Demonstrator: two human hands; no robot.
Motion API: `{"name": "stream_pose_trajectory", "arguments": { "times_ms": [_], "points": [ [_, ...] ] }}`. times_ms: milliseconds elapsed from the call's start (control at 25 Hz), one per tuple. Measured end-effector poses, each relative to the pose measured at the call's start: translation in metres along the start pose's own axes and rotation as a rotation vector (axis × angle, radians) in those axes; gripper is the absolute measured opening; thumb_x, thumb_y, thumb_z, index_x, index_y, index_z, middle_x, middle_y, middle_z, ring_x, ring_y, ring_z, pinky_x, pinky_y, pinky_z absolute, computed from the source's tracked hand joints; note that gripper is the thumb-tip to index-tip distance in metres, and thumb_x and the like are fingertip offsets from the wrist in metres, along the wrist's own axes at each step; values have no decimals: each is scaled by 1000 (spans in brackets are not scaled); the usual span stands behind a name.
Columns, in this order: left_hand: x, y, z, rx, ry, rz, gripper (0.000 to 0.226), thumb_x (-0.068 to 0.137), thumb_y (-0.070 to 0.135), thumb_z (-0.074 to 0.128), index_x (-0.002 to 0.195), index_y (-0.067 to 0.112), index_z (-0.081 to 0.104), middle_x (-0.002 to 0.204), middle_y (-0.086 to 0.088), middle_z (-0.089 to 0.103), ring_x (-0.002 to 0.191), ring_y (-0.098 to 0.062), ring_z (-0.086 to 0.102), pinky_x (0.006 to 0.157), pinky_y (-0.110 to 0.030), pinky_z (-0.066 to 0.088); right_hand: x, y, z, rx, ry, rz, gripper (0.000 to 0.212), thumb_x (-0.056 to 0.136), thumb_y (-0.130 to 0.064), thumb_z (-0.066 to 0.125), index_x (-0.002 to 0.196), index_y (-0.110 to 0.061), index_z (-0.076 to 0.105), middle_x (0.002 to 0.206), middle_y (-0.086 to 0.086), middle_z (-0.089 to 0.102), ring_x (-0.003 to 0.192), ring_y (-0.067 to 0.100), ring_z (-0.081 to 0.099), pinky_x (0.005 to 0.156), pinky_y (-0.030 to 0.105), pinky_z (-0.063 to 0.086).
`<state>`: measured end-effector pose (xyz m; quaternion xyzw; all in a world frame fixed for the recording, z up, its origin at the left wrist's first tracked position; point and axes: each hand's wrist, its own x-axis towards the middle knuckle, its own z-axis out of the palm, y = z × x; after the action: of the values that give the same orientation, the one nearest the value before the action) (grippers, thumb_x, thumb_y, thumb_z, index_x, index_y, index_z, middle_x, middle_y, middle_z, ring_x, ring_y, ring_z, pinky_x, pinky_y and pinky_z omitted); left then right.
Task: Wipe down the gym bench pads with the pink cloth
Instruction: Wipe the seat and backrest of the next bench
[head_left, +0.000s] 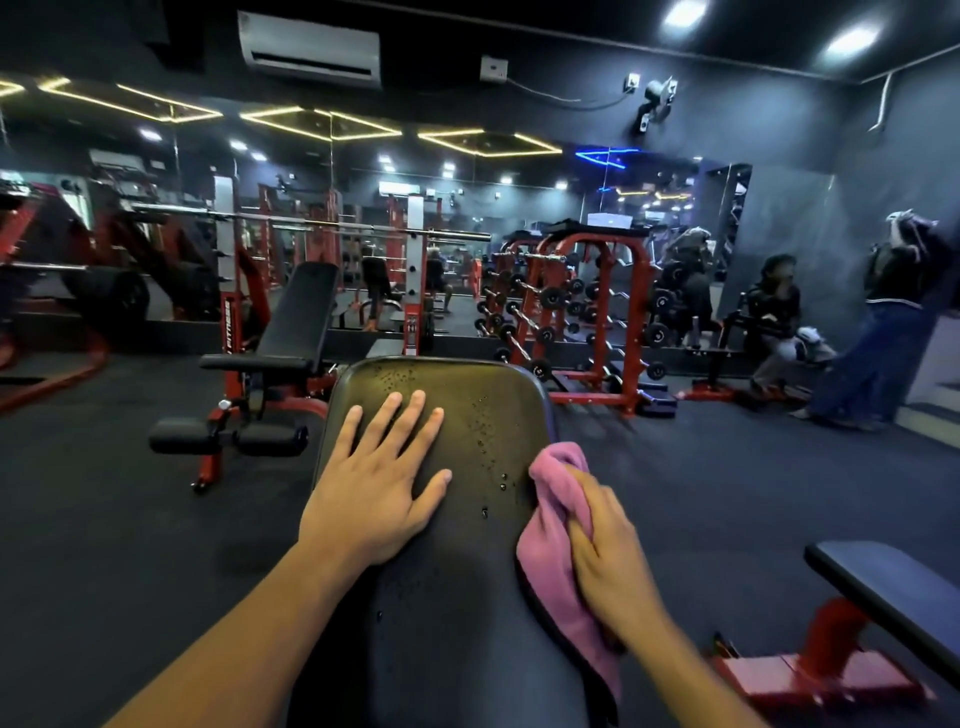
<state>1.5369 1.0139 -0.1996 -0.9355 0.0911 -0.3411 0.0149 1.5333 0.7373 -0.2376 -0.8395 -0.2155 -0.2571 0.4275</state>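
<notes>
Right hand (613, 561) grips pink cloth (553, 525); left hand (374, 488) flat on bench pad (483, 415).

A commercial gym is shown: a dumbbell rack (566, 306), red barbell racks (228, 291), padded benches (296, 322) and wall mirrors (311, 208) are seen.

A single head-worn, wide-angle camera looked forward and down from just above the bench pad (467, 415), which filled the lower centre close up. Beyond it the view faced the mirrored wall (311, 208) and the dumbbell rack (571, 312) farther off.
</notes>
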Motion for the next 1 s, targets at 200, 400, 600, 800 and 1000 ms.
{"name": "stream_pose_trajectory", "arguments": {
  "times_ms": [200,400,600,800,1000],
  "points": [
    [2,-4,3,-24,17,11,73,101,66,19,166,32,20,174,6,14,161,-17,7,130,-52,5,153,-9,19,-190,78,-42,25,104,-24,51,128,-32,55,118,0,65,109,25,62,93,47,52],
    [1,-4,1,-43,24,-2,73,101,67,20,166,34,22,174,7,15,161,-15,8,130,-50,3,126,6,16,-9,47,-25,32,105,-32,48,135,-41,53,126,-10,63,112,12,62,95,38,55],
    [1,2,-5,-17,-1,-11,73,101,66,17,165,32,24,173,5,18,161,-18,11,130,-51,7,17,4,-36,-60,-120,-47,32,105,-15,50,125,-39,54,120,-10,64,109,0,61,89,10,46],
    [-31,7,-2,-30,-35,10,77,103,70,13,166,26,24,174,0,19,161,-19,10,128,-50,6,120,-31,-85,-238,-65,-143,48,98,-8,55,143,-18,43,139,3,49,124,15,51,109,37,44],
    [-45,3,4,-47,42,54,72,105,65,27,164,25,30,173,4,22,160,-15,16,127,-49,14,236,-43,-37,-424,-531,-192,33,96,-19,51,126,-27,63,125,-2,67,111,18,62,102,38,47]
  ]
}}
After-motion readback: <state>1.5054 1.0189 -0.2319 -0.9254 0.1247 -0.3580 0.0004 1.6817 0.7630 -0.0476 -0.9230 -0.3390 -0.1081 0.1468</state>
